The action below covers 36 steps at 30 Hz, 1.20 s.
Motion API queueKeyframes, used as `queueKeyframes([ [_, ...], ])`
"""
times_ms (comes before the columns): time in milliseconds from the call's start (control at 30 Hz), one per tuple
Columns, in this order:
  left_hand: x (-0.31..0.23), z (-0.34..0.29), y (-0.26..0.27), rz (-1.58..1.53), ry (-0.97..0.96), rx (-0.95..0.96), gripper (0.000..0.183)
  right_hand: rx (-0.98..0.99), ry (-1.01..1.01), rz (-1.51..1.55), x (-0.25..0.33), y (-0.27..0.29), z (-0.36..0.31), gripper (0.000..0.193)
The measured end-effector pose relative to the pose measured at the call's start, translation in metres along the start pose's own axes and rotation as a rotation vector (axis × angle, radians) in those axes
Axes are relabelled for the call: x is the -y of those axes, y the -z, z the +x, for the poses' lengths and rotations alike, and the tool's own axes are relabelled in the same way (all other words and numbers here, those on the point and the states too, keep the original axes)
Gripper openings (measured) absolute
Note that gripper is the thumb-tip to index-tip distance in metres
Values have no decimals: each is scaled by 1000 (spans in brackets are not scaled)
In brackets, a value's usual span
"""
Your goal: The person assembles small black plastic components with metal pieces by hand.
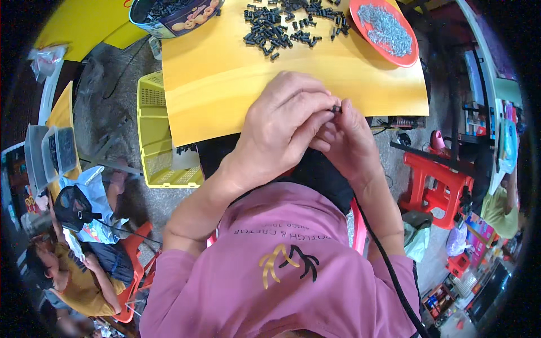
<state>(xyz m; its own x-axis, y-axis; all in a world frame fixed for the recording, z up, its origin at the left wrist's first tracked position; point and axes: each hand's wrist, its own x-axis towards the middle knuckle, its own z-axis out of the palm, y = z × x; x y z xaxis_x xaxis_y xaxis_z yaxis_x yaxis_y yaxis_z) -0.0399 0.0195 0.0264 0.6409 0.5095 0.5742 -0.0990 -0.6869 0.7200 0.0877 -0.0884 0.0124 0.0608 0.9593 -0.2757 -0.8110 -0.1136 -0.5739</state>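
Observation:
Both hands meet just over the near edge of the yellow tabletop (220, 84). A small black plastic piece (336, 109) is pinched between the fingertips of my left hand (284, 115) and those of my right hand (352, 138). Only its end shows; the fingers cover the rest. Farther off, a loose pile of similar small black parts (267, 31) lies on the tabletop. A red plate (407, 58) of small silvery metal pieces (386, 31) stands to the right of that pile.
At the far left corner sits an oval tin (169, 29) with more black parts. A yellow plastic crate (155, 132) stands below the table's left side. Red stools (434, 183) are on the right. At the far left, another person (84, 276) sits near plastic containers (36, 152).

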Motion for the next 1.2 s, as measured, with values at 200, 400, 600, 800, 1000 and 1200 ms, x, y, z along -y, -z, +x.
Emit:
queueKeyframes([
  [200,-2,-3,0,-60,-38,-44,21,-6,25,-29,-3,-14,-1,34],
  [400,0,-4,19,-46,82,-62,20,10,-12,-97,2,-15,11,41],
  [600,32,-59,95,143,455,-380,18,-255,291,-947,32,15,49,29],
  [800,82,-144,165,375,645,-481,20,-407,532,-1288,72,51,86,18],
  [1000,113,-203,175,605,873,-353,30,-317,692,-1560,87,49,130,14],
  [1200,96,-172,154,542,748,-573,27,-172,647,-1702,73,16,156,15],
])
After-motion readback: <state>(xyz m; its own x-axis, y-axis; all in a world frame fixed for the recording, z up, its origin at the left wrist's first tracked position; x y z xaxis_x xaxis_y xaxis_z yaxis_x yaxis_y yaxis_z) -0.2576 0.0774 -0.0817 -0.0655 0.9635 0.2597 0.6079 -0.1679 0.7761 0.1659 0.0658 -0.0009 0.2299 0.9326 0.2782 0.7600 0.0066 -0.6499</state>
